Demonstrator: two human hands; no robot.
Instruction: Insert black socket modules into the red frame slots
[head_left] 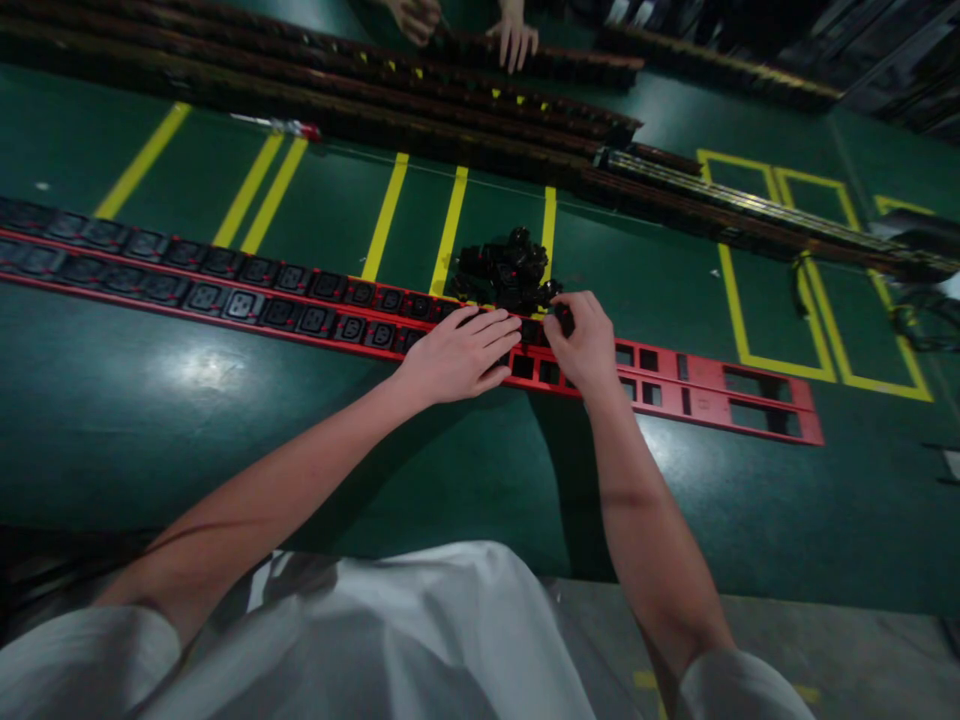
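A long red strip frame (765,400) lies across the green table, with two rows of black power sockets (315,320) filling its left part. Bare rectangular cutouts show toward its right end. My left hand (465,355) rests flat over the strip, fingers stretched out, covering a few positions. Just right of it, my right hand (583,340) pinches a small black socket, partly hidden by the fingers, at the strip's upper row. Behind both hands sits a pile of loose black sockets (510,265) on the table, touching or close to the strip's far edge.
A screwdriver (289,127) with a red handle lies beyond the strip. Several long dark rails (375,100) run across the table's far side. Past them are another person's hands (514,38). Yellow tape lines (382,215) mark the table. A cable (926,320) lies at right.
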